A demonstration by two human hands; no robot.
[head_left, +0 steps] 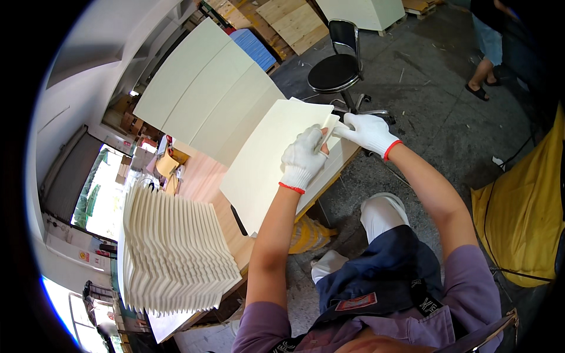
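Note:
A cream-coloured flat sheet (265,159), perhaps thin board, lies slanted across the wooden table in front of me, with more sheets or layers showing at its right edge. My left hand (304,154), in a white knit glove with a red cuff and bare fingertips, is closed on that right edge. My right hand (369,133), gloved the same way, reaches in from the right. Its fingers pinch the edge near the far corner. Beside the sheet's near left side lies a slim black object (238,220), partly covered, its kind unclear.
A tall stack of folded cream sheets (176,253) stands on the table's near left. Large cream panels (206,88) lie beyond. A black swivel chair (334,73) stands past the table, a yellow cover (518,200) hangs at right, and another person's legs (487,59) show far right.

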